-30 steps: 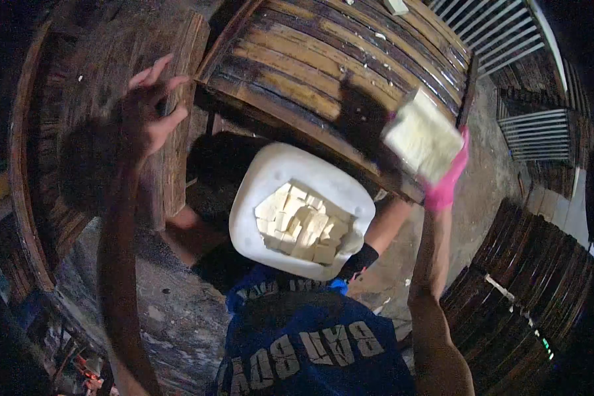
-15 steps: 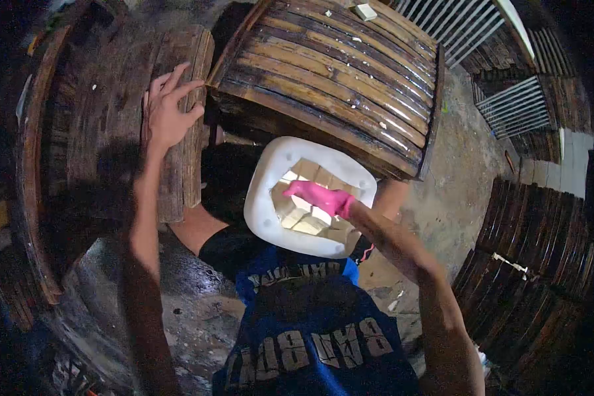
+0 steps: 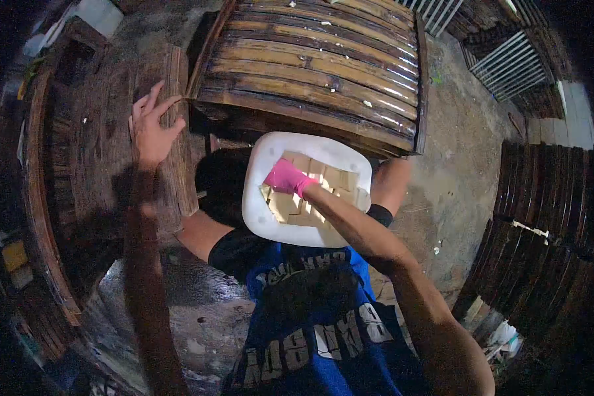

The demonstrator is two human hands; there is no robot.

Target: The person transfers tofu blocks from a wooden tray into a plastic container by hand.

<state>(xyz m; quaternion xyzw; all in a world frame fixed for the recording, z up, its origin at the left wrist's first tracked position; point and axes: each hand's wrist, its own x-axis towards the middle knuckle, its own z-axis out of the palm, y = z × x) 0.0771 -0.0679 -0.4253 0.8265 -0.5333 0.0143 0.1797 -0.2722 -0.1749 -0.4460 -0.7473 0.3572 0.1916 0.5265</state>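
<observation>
A white plastic container with a cut-out top sits between the person's legs. Pale cream blocks fill its inside. My right hand, in a pink glove, reaches into the left part of the opening; its fingers are hidden down among the blocks, so I cannot see whether it holds one. My left hand is bare, with its fingers spread, over the edge of the dark wooden bench at the left. Nothing shows in it.
A bamboo-slat table with small white bits on it stands just beyond the container. Metal bars are at the upper right, and dark slatted wood lies at the right. The floor looks wet.
My right hand has gone from holding a large pale block over the table's right side to inside the container, now further left in it. The large block is no longer distinguishable. My left hand stays spread.
</observation>
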